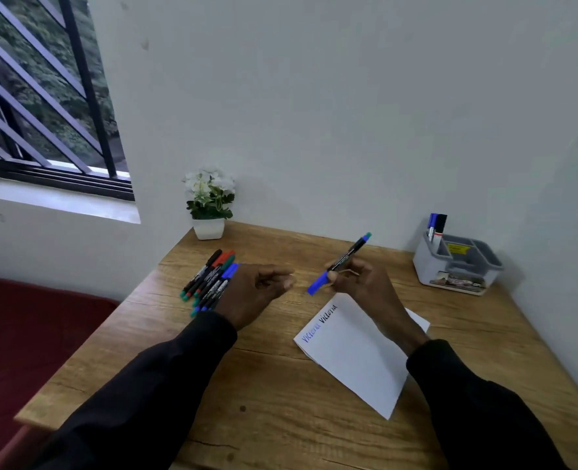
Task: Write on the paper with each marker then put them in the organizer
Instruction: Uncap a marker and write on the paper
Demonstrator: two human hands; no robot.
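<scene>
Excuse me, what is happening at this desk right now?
A person at a wooden desk is trying out markers. The right hand grips a marker with a blue cap, just beyond the paper, which shows one word written in blue and again in black. The left hand holds nothing, beside the pile of markers. Two markers stand in the grey organizer by the wall.

Soft, muted daylight enters from the window (36, 96) at upper left, leaving the pale wall (348, 96) evenly grey and the wooden surface (280, 385) free of glare. Faint, diffuse shadows fall to the right of the plant (209, 198) and organizer (457, 262), while the black sleeves (152, 385) lose nearly all detail. Wide-angle distortion slants the window bars and splays the surface's edges; the marker (352, 251) blurs slightly at its blue cap.
</scene>
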